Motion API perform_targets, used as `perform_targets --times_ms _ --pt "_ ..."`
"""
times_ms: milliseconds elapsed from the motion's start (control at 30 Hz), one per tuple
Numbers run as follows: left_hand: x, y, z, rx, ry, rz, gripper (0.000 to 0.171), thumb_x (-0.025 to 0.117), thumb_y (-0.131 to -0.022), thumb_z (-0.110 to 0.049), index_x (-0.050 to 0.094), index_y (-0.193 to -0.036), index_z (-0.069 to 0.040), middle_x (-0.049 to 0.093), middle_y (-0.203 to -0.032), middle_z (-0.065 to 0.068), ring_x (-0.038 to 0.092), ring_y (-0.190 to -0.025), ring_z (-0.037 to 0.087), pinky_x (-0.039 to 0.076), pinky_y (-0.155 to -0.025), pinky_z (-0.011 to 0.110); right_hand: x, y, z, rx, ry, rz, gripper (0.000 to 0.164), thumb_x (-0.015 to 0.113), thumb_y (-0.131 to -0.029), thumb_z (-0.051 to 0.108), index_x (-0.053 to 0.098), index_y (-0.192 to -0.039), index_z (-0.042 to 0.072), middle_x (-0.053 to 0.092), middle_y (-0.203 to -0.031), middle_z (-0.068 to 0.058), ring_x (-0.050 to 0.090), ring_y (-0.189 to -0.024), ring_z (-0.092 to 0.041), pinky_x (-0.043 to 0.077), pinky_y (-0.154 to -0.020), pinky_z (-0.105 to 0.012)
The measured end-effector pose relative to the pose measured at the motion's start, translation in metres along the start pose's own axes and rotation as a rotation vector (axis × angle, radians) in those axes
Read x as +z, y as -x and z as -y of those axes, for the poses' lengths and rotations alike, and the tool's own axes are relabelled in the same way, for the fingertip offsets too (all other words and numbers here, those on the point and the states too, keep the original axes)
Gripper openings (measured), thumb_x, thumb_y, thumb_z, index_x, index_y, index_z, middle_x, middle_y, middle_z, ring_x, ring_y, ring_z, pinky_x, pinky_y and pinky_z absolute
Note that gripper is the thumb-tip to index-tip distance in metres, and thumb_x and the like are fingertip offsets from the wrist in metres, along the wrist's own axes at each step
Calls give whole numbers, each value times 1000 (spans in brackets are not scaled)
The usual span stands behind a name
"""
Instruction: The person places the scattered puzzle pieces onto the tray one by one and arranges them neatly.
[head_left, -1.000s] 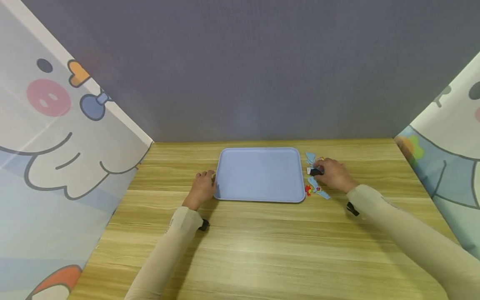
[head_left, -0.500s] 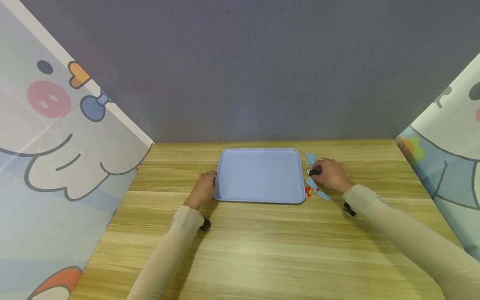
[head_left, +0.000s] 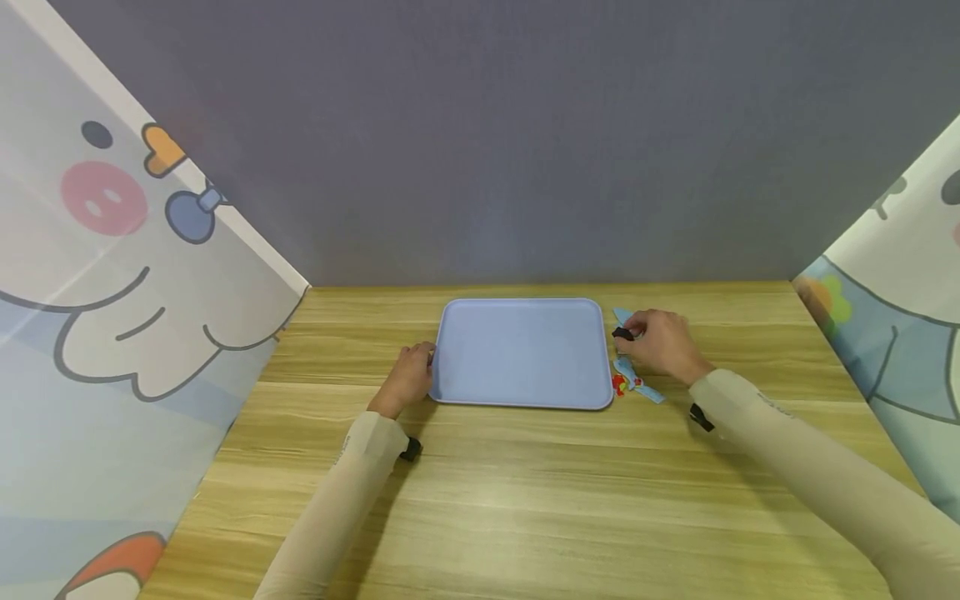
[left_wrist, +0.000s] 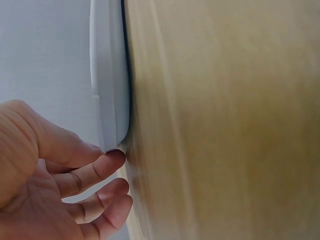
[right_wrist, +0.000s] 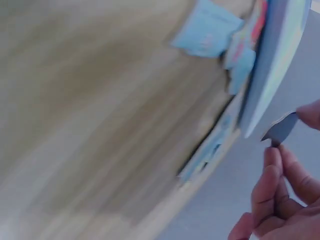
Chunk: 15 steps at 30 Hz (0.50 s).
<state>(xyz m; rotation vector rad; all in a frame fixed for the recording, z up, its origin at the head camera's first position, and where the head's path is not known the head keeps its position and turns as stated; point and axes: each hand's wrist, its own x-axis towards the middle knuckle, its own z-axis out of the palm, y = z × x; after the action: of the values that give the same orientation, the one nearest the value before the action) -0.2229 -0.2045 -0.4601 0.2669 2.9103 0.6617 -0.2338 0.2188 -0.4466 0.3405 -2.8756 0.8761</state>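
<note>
A pale blue rectangular tray (head_left: 523,354) lies on the wooden table. At its left edge is my left hand (head_left: 408,377); the left wrist view has thumb and index finger pinching the tray's rim (left_wrist: 112,120). Beyond the tray's right edge, my right hand (head_left: 663,343) pinches a small flat, dark-sided puzzle piece (right_wrist: 282,129) between thumb and fingers, held up off the table. Under and around that hand lie light blue printed puzzle pieces (right_wrist: 210,30), one with a red figure (head_left: 619,385). Part of the pieces at the back is hidden by the right hand.
A grey panel (head_left: 495,150) rises behind the table's back edge. Cartoon-printed walls (head_left: 150,275) close off the left and right sides. The bare wooden tabletop (head_left: 525,500) extends in front of the tray.
My right hand has lifted the dark piece slightly and shifted it a little toward the back. The left hand stays at the tray's left edge.
</note>
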Motion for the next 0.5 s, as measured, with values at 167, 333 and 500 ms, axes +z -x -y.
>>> perform_targets --times_ms 167,333,500 --pt "-1 0 0 5 10 -1 39 49 -92 1 46 -131 7 55 -118 21 44 -110 39 40 -93 47 -2 -5 16 -22 -81 46 30 75 -79 26 70 -98 3 65 -87 -9 59 -78 -23 47 -69 -40" --pt "-2 1 -1 7 6 1 38 49 -93 1 47 -130 8 54 -121 23 43 -111 40 39 -94 48 6 -11 35 -15 -142 104 26 73 -80 24 68 -98 6 64 -89 -7 58 -81 -21 48 -71 -37" --pt "-3 2 -4 0 4 1 38 49 -92 2 48 -130 7 54 -122 22 43 -112 40 39 -94 47 18 -19 52 -55 -158 112 23 73 -78 21 67 -94 6 65 -87 -8 58 -78 -20 48 -69 -37"
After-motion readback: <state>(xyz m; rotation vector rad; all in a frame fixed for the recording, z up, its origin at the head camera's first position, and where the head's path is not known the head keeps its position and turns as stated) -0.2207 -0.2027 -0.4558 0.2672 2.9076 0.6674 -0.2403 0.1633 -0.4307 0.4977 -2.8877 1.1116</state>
